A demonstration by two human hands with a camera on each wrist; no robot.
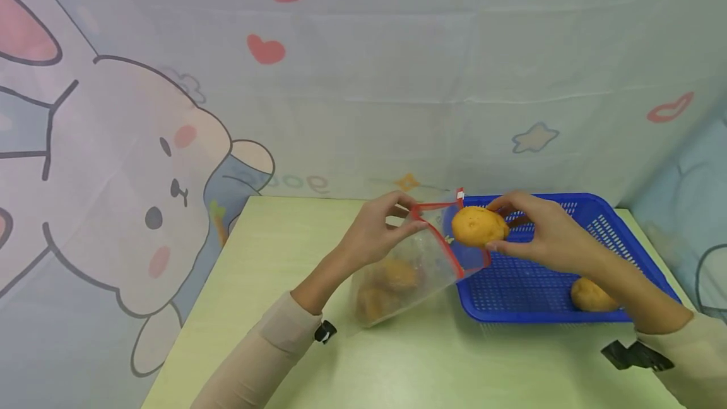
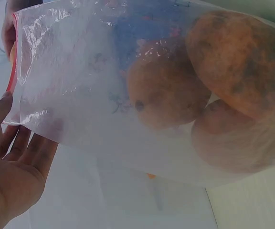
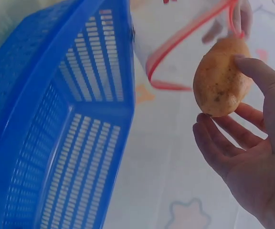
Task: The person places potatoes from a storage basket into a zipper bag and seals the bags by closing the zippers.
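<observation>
Right of the head view's centre, a potato (image 1: 479,226) is held by the right hand (image 1: 536,232), fingers part-curled, at the mouth of a red-edged bag (image 1: 434,273), pinched near its rim by the left hand (image 1: 372,229). A blue basket (image 1: 517,283) is seen lower right.

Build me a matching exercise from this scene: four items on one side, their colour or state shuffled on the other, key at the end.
Column one
1. Left hand
2. Right hand
3. Bag
4. Basket

Column two
A. Three potatoes show through its side
B. Blue, with slotted sides
C. Holds a single potato at the bag's opening
D. Pinches the bag by its red edge

Pairs: 1-D; 2-C; 3-A; 4-B
</observation>
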